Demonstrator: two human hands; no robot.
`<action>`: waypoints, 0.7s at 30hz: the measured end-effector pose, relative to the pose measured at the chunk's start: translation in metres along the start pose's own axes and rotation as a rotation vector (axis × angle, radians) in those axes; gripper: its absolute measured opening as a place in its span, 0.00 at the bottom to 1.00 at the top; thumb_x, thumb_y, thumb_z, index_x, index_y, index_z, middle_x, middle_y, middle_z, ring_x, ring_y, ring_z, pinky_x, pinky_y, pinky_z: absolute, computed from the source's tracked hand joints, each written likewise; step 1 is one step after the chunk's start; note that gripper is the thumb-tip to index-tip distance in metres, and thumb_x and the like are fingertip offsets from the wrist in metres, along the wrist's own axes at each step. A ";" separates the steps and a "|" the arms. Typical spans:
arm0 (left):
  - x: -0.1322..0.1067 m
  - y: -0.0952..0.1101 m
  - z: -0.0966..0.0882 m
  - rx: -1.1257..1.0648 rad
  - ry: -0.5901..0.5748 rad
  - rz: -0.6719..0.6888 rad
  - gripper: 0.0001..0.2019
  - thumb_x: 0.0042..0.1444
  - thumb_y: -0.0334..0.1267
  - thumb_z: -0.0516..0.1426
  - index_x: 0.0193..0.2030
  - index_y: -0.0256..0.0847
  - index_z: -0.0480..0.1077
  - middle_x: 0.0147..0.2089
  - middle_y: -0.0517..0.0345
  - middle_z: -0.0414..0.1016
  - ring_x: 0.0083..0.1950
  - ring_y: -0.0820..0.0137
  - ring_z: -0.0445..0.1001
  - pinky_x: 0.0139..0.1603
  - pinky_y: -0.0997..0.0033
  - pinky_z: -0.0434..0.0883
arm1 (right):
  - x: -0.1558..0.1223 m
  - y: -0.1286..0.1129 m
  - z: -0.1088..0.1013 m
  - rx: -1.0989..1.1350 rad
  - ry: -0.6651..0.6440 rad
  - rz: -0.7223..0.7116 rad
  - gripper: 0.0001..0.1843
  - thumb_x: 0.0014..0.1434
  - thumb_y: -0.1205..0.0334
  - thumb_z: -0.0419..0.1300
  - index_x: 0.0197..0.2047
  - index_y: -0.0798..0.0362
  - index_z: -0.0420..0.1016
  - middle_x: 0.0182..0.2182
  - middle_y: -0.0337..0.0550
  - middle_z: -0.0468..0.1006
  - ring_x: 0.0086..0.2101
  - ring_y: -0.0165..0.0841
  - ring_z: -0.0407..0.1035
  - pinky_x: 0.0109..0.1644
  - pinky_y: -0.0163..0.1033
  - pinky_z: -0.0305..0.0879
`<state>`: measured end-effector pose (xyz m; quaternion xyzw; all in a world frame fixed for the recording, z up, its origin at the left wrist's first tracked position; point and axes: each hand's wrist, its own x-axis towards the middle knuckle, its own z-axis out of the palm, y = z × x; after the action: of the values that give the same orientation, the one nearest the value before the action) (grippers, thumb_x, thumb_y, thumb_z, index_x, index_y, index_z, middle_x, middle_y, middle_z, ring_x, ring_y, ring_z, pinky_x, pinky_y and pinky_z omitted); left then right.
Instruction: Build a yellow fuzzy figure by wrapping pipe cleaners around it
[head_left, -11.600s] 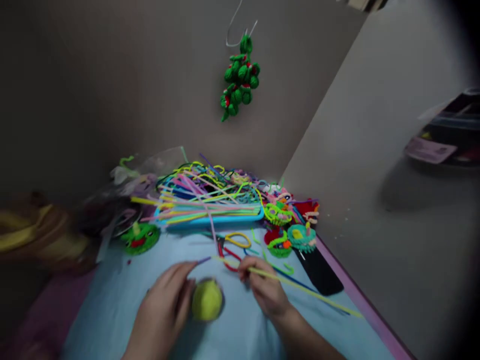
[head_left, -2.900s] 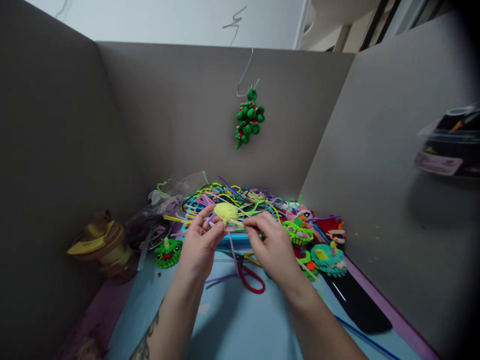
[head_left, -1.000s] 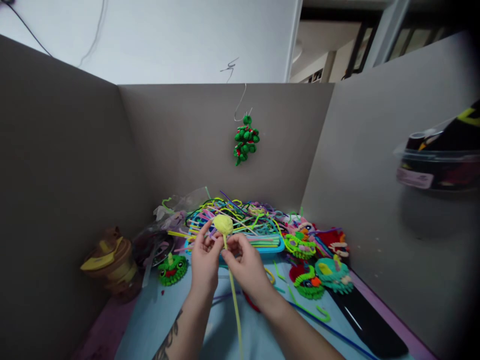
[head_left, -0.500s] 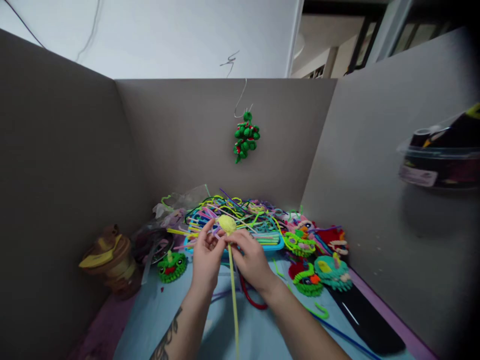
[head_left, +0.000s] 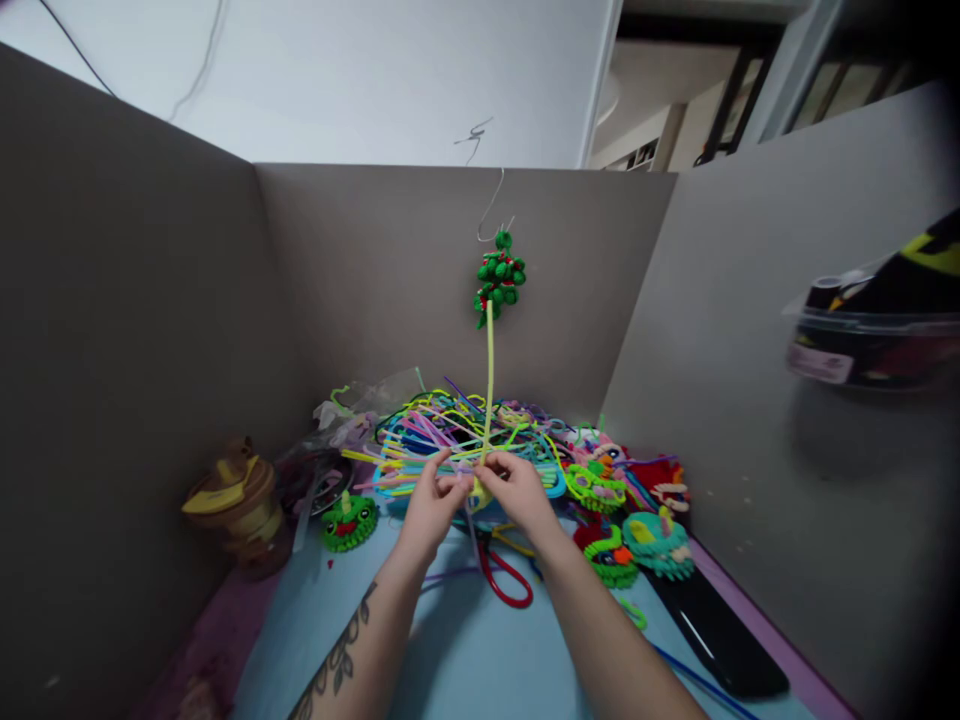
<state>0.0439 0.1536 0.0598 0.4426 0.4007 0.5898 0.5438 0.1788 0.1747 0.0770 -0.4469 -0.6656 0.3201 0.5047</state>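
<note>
Both hands meet over the table's middle, fingers pinched together. A long yellow pipe cleaner (head_left: 490,385) stands upright from between my fingertips, its tip crossing in front of the green hanging ornament. Its rounded yellow head (head_left: 478,496) now points down just below my fingers. My right hand (head_left: 521,492) pinches the yellow stem near the head. My left hand (head_left: 431,508) is closed at the same joint, by a short bit of purple pipe cleaner (head_left: 463,468); its exact hold is partly hidden. Below lie scissors with a red handle (head_left: 514,600).
Behind my hands a blue tray (head_left: 556,490) overflows with pipe cleaners. A green fuzzy figure (head_left: 349,522) sits left; several colourful ones, including a teal one (head_left: 660,545), lie right beside a black slab (head_left: 720,635). A brown pot (head_left: 240,505) stands left. Grey panels (head_left: 375,270) enclose the table.
The yellow piece has been turned over: its head was up with the stem hanging down, and now the stem points up and the head down. The red scissor handle is more exposed.
</note>
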 end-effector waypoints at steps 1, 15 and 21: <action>-0.001 0.001 0.000 0.000 0.002 -0.004 0.38 0.43 0.40 0.65 0.59 0.33 0.55 0.24 0.65 0.70 0.26 0.75 0.67 0.30 0.76 0.63 | 0.000 0.001 -0.001 -0.007 0.005 -0.008 0.10 0.50 0.58 0.57 0.22 0.54 0.69 0.20 0.37 0.68 0.24 0.30 0.62 0.29 0.34 0.58; -0.006 0.011 0.006 -0.102 0.034 -0.186 0.42 0.35 0.41 0.68 0.57 0.37 0.56 0.28 0.61 0.73 0.23 0.73 0.71 0.28 0.71 0.68 | 0.003 0.013 0.002 0.176 -0.057 0.086 0.09 0.45 0.58 0.62 0.21 0.54 0.70 0.21 0.37 0.67 0.26 0.30 0.60 0.31 0.35 0.56; -0.005 0.009 0.003 -0.157 0.032 -0.206 0.40 0.36 0.39 0.69 0.57 0.39 0.57 0.37 0.53 0.75 0.30 0.70 0.75 0.32 0.70 0.69 | 0.004 0.018 0.005 0.414 -0.024 0.219 0.15 0.43 0.53 0.64 0.20 0.54 0.66 0.18 0.33 0.63 0.22 0.26 0.56 0.27 0.33 0.52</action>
<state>0.0440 0.1481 0.0689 0.3457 0.4055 0.5674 0.6279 0.1792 0.1858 0.0611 -0.3994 -0.5394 0.5079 0.5399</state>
